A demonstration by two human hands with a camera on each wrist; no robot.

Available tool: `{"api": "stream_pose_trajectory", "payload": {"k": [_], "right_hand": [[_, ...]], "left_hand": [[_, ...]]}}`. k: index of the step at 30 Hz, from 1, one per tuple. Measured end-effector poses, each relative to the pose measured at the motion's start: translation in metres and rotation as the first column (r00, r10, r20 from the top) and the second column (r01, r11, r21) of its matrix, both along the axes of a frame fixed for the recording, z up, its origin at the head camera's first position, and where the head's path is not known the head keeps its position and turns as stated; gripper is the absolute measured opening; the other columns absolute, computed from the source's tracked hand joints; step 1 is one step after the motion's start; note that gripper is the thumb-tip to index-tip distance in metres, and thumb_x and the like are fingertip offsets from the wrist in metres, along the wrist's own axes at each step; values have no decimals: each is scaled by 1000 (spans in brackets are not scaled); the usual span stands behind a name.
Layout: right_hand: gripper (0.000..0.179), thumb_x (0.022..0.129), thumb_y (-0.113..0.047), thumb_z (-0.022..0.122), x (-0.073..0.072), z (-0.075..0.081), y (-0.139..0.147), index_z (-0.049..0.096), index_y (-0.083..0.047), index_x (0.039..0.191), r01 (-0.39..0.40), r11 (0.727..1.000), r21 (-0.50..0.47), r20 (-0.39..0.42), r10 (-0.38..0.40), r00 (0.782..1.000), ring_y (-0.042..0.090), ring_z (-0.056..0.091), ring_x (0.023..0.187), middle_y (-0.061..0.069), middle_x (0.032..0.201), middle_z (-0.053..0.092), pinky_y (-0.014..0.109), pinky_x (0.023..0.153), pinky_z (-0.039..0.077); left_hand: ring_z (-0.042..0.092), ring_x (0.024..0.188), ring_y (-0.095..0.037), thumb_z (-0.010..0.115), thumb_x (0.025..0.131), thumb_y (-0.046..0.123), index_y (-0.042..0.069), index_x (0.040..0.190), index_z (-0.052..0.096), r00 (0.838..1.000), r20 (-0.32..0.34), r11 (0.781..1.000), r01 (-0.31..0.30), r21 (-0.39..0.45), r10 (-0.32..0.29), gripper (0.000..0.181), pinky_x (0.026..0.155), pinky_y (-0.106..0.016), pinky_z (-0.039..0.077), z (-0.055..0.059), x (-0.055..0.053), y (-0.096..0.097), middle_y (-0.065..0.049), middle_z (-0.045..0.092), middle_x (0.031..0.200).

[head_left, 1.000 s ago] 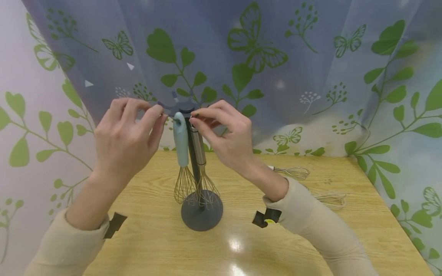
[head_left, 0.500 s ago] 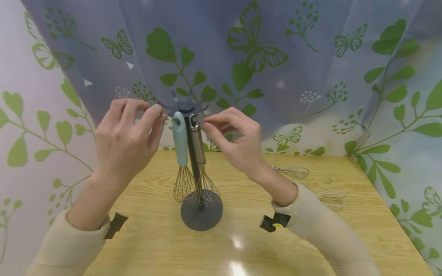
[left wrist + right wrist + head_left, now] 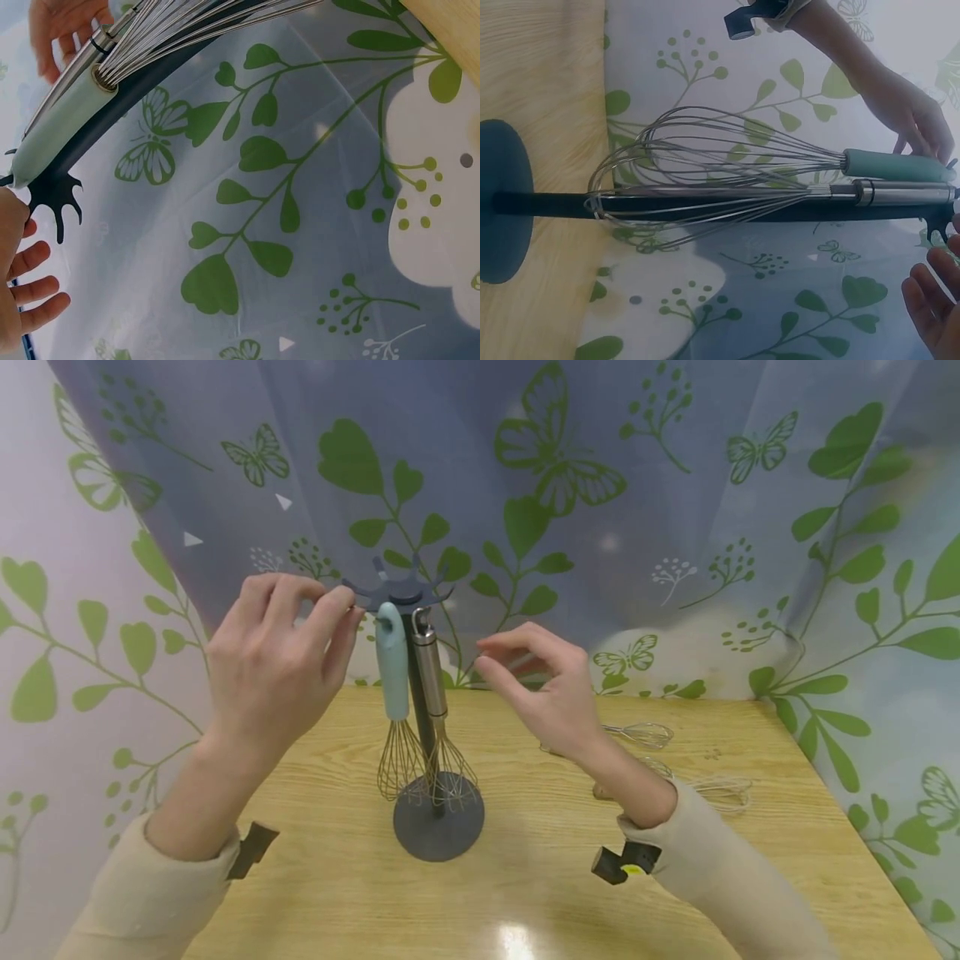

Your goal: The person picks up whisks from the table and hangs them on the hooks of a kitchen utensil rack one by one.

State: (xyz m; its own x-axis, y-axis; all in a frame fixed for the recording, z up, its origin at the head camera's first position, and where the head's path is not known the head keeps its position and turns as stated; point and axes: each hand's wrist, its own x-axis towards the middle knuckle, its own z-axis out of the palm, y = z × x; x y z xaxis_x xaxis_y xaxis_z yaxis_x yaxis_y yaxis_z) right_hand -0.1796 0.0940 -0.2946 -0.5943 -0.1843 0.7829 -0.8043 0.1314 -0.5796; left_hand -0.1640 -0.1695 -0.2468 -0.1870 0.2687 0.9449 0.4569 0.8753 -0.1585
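Head view: a patterned curtain (image 3: 465,402) with green leaves and butterflies fills the back, above a wood-grain table (image 3: 555,877). Cream sleeves (image 3: 750,868) reach in from both lower corners. Between them stands a dark grey rack (image 3: 438,842), upright on a round base, with curved hooks at its top. The left hand (image 3: 281,647) is at the left of that top, thumb and forefinger pinching the end of a hook; in the left wrist view its other fingers are loosely spread. The right hand (image 3: 547,685) is apart from the rack, fingers softly bent, a narrow gap between them and the thumb. A steel whisk (image 3: 430,677) and a teal-handled whisk (image 3: 393,668) hang side by side from the hooks, wires down in front of the pole and base. On the table, the right forearm partly hides a small whisk (image 3: 647,735) and a pale-wired whisk (image 3: 723,793). Each cuff carries a black block (image 3: 253,850); the right one's yellow patch (image 3: 633,869) is too small to read.
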Motion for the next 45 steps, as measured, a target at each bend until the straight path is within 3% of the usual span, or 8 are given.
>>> {"api": "stream_pose_trajectory", "payload": {"k": [14, 25, 34, 45], "right_hand": [[24, 89, 5, 74, -3, -26, 30, 74, 3, 113, -14, 994, 104, 142, -1, 990, -1, 68, 86, 18, 96, 75, 23, 68, 61], [28, 91, 0, 74, -8, -36, 47, 73, 0, 119, -10, 974, 226, 230, -43, 972, 0, 67, 84, 16, 94, 76, 23, 68, 60], [32, 96, -7, 72, -10, -42, 72, 70, -6, 128, -61, 941, 332, 340, -58, 939, 4, 68, 91, 12, 108, 76, 27, 75, 61], [34, 98, -15, 74, -16, -57, 105, 70, -12, 132, -100, 883, 459, 421, -117, 899, 16, 69, 98, 10, 118, 74, 28, 78, 60]], "left_hand": [[63, 94, -43, 61, 104, 18, 7, 102, 70, 1000, 5, 1000, 5, -5, -5, 14, 68, -54, 55, 0, -1, -2, -17, 69, 91], [63, 93, -43, 61, 104, 17, 7, 101, 70, 1000, 3, 1000, 3, -14, -3, 14, 68, -53, 55, 1, -2, -3, -17, 70, 90], [63, 92, -42, 61, 105, 17, 6, 101, 69, 1000, 3, 1000, 4, -23, -4, 14, 68, -53, 56, 1, -2, -4, -17, 70, 90], [63, 93, -42, 61, 105, 17, 7, 102, 69, 1000, 7, 999, 1, -40, -1, 13, 67, -52, 56, 2, -1, -4, -17, 69, 89]]}}
